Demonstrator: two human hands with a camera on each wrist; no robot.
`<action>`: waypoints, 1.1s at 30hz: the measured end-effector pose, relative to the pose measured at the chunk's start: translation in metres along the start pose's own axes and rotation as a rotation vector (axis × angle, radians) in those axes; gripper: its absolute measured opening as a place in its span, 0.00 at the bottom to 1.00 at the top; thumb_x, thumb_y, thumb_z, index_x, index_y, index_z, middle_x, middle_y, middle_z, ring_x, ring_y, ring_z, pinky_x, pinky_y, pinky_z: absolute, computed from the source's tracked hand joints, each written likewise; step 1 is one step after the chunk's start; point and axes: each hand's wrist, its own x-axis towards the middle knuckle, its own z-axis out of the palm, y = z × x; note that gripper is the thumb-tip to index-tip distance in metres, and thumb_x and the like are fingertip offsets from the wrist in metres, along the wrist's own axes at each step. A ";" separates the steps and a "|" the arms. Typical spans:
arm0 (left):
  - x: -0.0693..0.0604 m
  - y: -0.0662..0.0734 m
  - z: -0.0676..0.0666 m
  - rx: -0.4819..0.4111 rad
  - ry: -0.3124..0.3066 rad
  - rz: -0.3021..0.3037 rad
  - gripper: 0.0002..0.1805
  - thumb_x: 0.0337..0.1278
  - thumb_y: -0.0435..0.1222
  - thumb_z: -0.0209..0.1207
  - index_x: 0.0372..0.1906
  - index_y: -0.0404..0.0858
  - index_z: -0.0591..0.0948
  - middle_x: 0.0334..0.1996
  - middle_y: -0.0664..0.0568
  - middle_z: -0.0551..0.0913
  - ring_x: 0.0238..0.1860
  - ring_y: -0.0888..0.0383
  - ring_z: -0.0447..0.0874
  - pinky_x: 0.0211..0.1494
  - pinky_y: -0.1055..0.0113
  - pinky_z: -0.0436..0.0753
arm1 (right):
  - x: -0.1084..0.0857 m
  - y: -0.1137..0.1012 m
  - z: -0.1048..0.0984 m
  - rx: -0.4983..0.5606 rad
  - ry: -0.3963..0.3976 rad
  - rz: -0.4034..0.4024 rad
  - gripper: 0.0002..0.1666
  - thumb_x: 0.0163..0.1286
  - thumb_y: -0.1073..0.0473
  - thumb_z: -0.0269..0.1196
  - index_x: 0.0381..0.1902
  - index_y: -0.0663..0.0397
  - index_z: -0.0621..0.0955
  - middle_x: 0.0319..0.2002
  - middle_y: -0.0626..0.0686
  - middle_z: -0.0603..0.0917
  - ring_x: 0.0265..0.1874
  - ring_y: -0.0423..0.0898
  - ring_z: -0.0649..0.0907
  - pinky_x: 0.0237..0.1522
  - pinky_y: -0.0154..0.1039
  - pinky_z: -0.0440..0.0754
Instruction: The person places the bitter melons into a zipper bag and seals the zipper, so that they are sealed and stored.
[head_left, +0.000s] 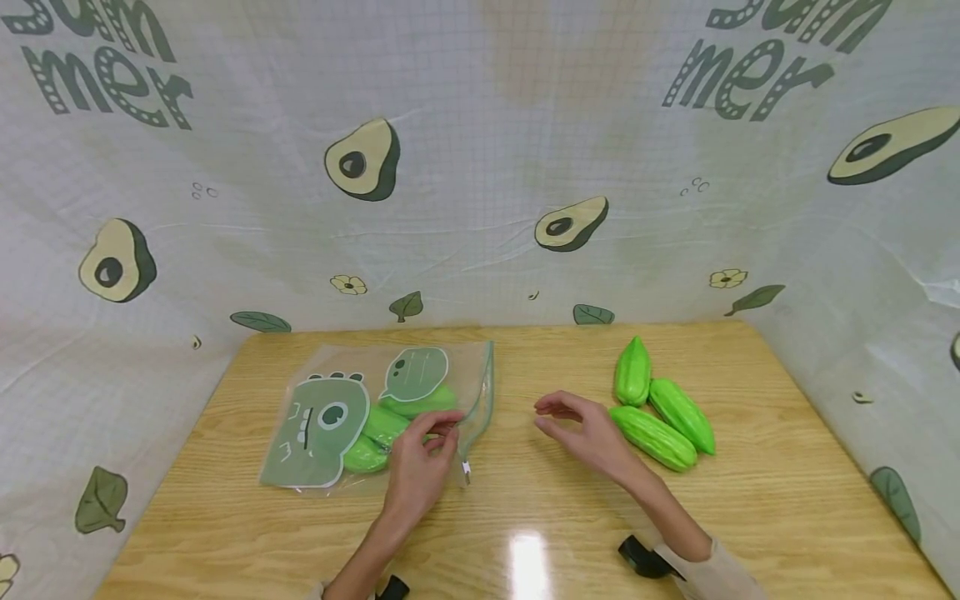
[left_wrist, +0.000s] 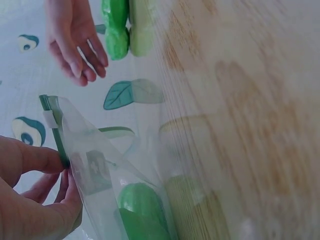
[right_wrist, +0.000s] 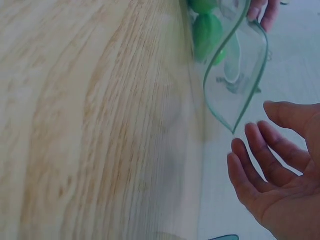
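A clear zip bag (head_left: 489,379) with a green dinosaur print lies on the left of the table, its green-edged mouth facing right and gaping. Through the film I see several bright green ridged gourds (head_left: 384,423). My left hand (head_left: 422,467) pinches the near lip of the mouth between thumb and fingers, close to the white slider (left_wrist: 50,119). To the right of the mouth, my right hand (head_left: 592,437) hovers with fingers loosely bent and nothing in them. Three more gourds (head_left: 652,437) lie together just beyond it on the right.
The wooden table (head_left: 555,508) has a printed cloth (head_left: 480,167) hanging behind it and along both sides. A black strap piece (head_left: 641,557) shows at the right wrist. Light glares on the table's near middle.
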 end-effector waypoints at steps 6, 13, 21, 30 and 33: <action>0.000 -0.001 0.001 -0.013 0.001 0.005 0.12 0.59 0.19 0.63 0.44 0.34 0.88 0.43 0.48 0.87 0.42 0.53 0.85 0.46 0.67 0.88 | -0.008 -0.002 -0.007 -0.003 0.001 0.014 0.14 0.73 0.60 0.67 0.51 0.64 0.84 0.48 0.60 0.87 0.51 0.53 0.85 0.59 0.52 0.82; 0.001 -0.001 0.001 -0.002 0.001 -0.001 0.12 0.59 0.19 0.63 0.44 0.33 0.88 0.43 0.48 0.87 0.42 0.52 0.85 0.46 0.68 0.88 | -0.016 0.000 -0.016 -0.054 0.029 -0.014 0.13 0.72 0.62 0.67 0.51 0.63 0.84 0.48 0.59 0.88 0.50 0.53 0.86 0.57 0.51 0.84; 0.000 0.000 0.000 -0.005 -0.001 -0.017 0.12 0.59 0.20 0.63 0.44 0.33 0.88 0.43 0.48 0.87 0.43 0.53 0.85 0.47 0.68 0.88 | -0.024 0.002 -0.024 -0.113 0.057 -0.032 0.13 0.70 0.63 0.69 0.50 0.63 0.84 0.47 0.58 0.88 0.49 0.52 0.86 0.54 0.51 0.85; 0.000 -0.001 0.001 0.002 -0.007 -0.015 0.12 0.59 0.20 0.64 0.44 0.33 0.88 0.43 0.48 0.87 0.43 0.53 0.85 0.47 0.68 0.88 | -0.036 0.002 -0.032 -0.141 0.116 -0.009 0.14 0.70 0.61 0.69 0.50 0.61 0.85 0.46 0.52 0.89 0.49 0.50 0.86 0.55 0.52 0.84; 0.000 -0.002 0.001 -0.002 -0.011 -0.011 0.12 0.59 0.20 0.64 0.44 0.33 0.88 0.43 0.48 0.87 0.43 0.53 0.85 0.47 0.69 0.88 | -0.041 0.001 -0.035 -0.140 0.129 0.000 0.14 0.70 0.61 0.69 0.51 0.60 0.85 0.47 0.53 0.89 0.49 0.50 0.86 0.55 0.50 0.84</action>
